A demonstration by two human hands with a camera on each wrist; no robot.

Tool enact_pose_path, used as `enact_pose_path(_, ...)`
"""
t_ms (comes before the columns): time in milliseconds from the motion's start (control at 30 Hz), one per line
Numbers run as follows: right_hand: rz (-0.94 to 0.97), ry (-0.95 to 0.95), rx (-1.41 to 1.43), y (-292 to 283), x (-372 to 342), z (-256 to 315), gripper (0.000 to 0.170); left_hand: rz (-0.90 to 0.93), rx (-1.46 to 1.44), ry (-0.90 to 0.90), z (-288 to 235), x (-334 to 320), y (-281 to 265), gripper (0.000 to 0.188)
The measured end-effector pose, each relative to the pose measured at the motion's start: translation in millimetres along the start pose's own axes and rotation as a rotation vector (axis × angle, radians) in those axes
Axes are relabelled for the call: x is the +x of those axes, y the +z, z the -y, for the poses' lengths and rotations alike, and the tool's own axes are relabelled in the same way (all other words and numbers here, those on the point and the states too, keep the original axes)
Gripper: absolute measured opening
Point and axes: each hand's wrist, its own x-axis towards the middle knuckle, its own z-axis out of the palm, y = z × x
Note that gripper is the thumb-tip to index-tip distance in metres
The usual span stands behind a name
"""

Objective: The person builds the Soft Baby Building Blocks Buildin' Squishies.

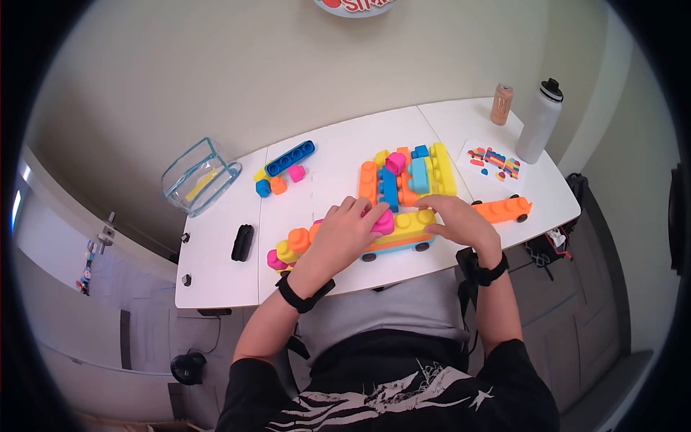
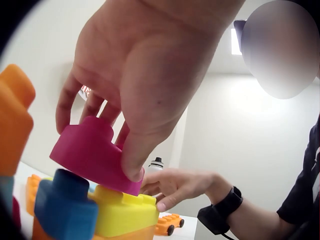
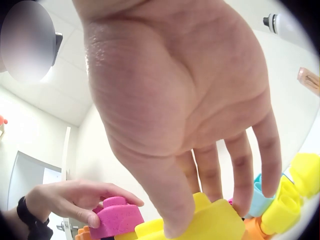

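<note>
My left hand pinches a magenta block between thumb and fingers. That block sits tilted over a blue block and a long yellow block, right at their studs. At the other end of the yellow block, my right hand grips it, thumb on the near side and fingers on the far side. Beneath lie an orange layer and a light-blue wheeled base. To the left, partly behind my left forearm, stand an orange block, a yellow block and a pink block.
Several loose blocks cluster behind my hands, including an upright orange block. An orange wheeled car stands right, below a picture sheet. Farther back are a can and bottle. Leftward are a long blue block and clear case.
</note>
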Motion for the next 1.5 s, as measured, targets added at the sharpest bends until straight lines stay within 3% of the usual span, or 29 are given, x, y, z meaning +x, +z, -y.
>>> enact_pose_path(67,-0.042,-0.074,0.021,1,-2,-4,0.051,-0.002,0.026,-0.017,-3,-5,-2,0.057)
enact_pose_path(167,-0.004,0.002,0.021,-1,-3,4,0.047,-0.011,0.038,-0.049,1,-6,0,0.062)
enact_pose_path(333,-0.035,-0.042,0.016,2,-4,-2,0.044,0.002,0.033,-0.038,-1,-7,-2,0.07)
enact_pose_path(500,-0.065,-0.049,-0.005,0,-8,-10,0.045,-0.006,-0.158,0.018,16,-7,-34,0.061)
enact_pose_path(567,-0.07,0.009,-0.023,-5,-11,-10,0.045,-0.022,-0.128,-0.046,40,-6,-57,0.055)
enact_pose_path(633,-0.079,0.015,-0.02,-11,-15,-10,0.047,0.084,-0.264,-0.239,78,-3,-75,0.047)
enact_pose_path(667,-0.082,0.013,-0.048,-13,-16,-14,0.048,0.086,-0.264,-0.241,99,-2,-77,0.047)
enact_pose_path(700,-0.087,0.012,-0.077,-15,-18,-16,0.049,0.223,-0.268,-0.259,123,-2,-68,0.044)
enact_pose_path(833,-0.088,0.037,-0.079,-18,-23,-18,0.05,0.606,-0.381,-0.255,195,-12,1,0.044)
enact_pose_path(867,-0.099,0.033,-0.074,-18,-24,-18,0.05,0.608,-0.384,-0.247,206,-16,20,0.044)
enact_pose_path(1033,-0.097,0.003,-0.062,-19,-24,-18,0.051,0.769,-0.322,-0.119,213,-18,68,0.054)
enact_pose_path(1100,-0.078,-0.012,-0.056,-18,-22,-13,0.051,0.833,-0.271,-0.169,187,-7,41,0.05)
enact_pose_path(1300,-0.03,0.012,0.055,-4,-15,-2,0.05,0.429,-0.127,-0.313,184,-4,-37,0.055)
enact_pose_path(1333,-0.099,-0.051,-0.017,0,-14,1,0.051,0.429,-0.126,-0.311,171,-1,-57,0.055)
enact_pose_path(1400,-0.166,-0.115,-0.089,3,-12,7,0.053,0.141,-0.121,-0.356,135,3,-93,0.051)
enact_pose_path(1433,-0.228,-0.155,-0.035,0,-11,13,0.053,0.142,-0.122,-0.359,117,3,-105,0.051)
enact_pose_path(1500,-0.286,-0.2,0.02,-6,-10,31,0.055,-0.071,-0.176,-0.213,80,2,-119,0.052)
